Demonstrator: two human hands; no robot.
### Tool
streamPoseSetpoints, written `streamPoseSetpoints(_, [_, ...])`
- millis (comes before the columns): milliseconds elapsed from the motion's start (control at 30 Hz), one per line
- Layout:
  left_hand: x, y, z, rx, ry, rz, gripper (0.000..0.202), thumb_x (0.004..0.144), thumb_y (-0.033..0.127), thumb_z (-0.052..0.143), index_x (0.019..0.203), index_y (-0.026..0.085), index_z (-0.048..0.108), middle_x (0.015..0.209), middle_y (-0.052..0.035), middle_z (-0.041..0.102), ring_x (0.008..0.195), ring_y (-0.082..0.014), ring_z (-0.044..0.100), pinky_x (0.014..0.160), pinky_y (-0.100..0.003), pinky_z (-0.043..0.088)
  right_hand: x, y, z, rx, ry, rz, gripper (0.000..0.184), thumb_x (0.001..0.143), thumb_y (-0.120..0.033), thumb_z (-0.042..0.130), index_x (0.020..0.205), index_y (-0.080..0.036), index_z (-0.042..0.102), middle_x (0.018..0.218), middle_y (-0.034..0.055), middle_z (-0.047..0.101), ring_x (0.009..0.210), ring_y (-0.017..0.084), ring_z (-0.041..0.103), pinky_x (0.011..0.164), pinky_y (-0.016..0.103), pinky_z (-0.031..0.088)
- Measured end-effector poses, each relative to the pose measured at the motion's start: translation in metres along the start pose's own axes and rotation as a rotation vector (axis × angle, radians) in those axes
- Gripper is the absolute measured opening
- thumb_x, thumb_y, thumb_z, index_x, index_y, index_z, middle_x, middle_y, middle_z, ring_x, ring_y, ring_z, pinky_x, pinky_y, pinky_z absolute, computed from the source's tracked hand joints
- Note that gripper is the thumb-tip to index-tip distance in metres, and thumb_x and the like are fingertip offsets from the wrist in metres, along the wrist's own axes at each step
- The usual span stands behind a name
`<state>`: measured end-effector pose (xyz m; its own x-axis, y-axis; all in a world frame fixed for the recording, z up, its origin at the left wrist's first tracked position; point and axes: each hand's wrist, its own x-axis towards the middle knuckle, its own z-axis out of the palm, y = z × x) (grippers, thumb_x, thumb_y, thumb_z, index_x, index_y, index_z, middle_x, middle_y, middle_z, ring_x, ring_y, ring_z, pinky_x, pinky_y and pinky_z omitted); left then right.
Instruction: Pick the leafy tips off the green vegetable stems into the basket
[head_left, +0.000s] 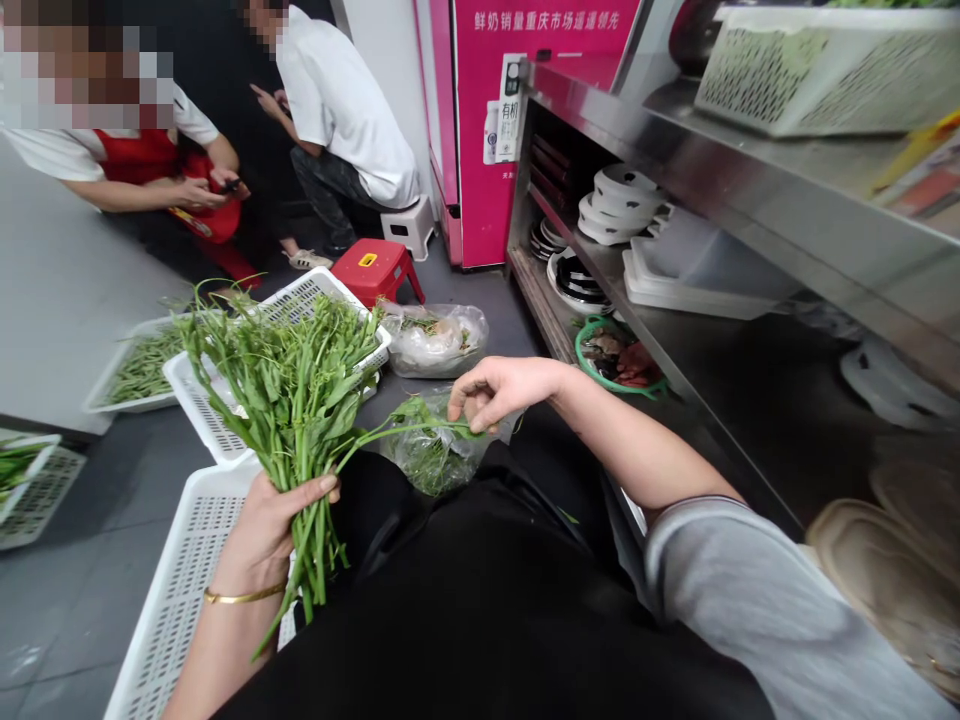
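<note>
My left hand (268,528) is closed around a thick bunch of green leafy stems (289,385), held upright over my lap, and has a gold bangle at the wrist. My right hand (495,390) pinches the tip of one long stem (405,430) that runs from the bunch out to the right. Just under that hand a clear plastic bag with green trimmings (435,455) rests on my black apron.
White perforated baskets (180,580) (217,420) lie on the floor at left, one holding green beans (142,365). Another plastic bag (435,340), a red stool (375,268) and two seated people are ahead. A steel shelf with plates (622,200) runs along the right.
</note>
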<state>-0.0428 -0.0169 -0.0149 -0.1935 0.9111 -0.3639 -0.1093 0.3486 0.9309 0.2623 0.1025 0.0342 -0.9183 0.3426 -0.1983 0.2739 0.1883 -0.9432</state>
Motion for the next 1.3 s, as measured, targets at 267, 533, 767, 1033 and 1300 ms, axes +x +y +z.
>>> streamPoseSetpoints(267, [-0.002,0.005,-0.001,0.021,0.006,0.021,0.022,0.049,0.018,0.081,0.063,0.017,0.064,0.053,-0.0004,0.062,0.047,-0.0130,0.056,0.043,-0.021,0.048,-0.004,-0.002,0.005,-0.480,0.393,-0.079,0.017,0.071,-0.013,0.061,0.089,-0.012,0.063,0.078,0.0008,0.062,0.067,0.008,0.051,0.064,0.020,0.039])
streamPoseSetpoints(533, [-0.001,0.000,-0.004,0.141,-0.068,0.118,0.019,0.055,0.021,0.079,0.060,0.015,0.062,0.052,-0.0017,0.063,0.049,-0.0142,0.058,0.048,-0.023,0.048,0.009,0.008,0.019,-0.925,0.584,0.123,0.018,0.074,-0.019,0.053,0.086,-0.016,0.065,0.085,0.0058,0.063,0.074,0.015,0.057,0.069,0.026,0.038])
streamPoseSetpoints(767, [0.003,-0.005,-0.001,0.130,-0.136,0.115,0.022,0.055,0.019,0.079,0.062,0.013,0.059,0.052,-0.0001,0.062,0.049,-0.0130,0.057,0.051,-0.024,0.047,0.039,0.040,0.016,-0.453,0.798,0.092,0.010,0.064,-0.022,0.052,0.059,-0.016,0.058,0.065,0.0030,0.060,0.067,0.016,0.057,0.066,0.027,0.039])
streamPoseSetpoints(1033, [0.009,-0.015,-0.018,0.048,-0.093,0.057,0.023,0.053,0.017,0.080,0.064,0.013,0.060,0.052,-0.0002,0.062,0.048,-0.0124,0.057,0.049,-0.022,0.046,0.009,0.043,-0.004,0.120,0.822,-0.077,0.028,0.073,-0.041,0.057,0.065,-0.015,0.062,0.067,0.0040,0.064,0.065,0.017,0.059,0.065,0.029,0.043])
streamPoseSetpoints(1300, [0.008,-0.011,0.000,-0.037,-0.126,0.019,0.024,0.054,0.015,0.079,0.068,0.014,0.059,0.053,0.0003,0.062,0.046,-0.0115,0.056,0.045,-0.021,0.045,0.064,0.014,0.048,-1.084,0.537,-0.357,0.027,0.086,-0.038,0.053,0.099,-0.017,0.065,0.092,0.0088,0.062,0.086,0.019,0.054,0.078,0.032,0.038])
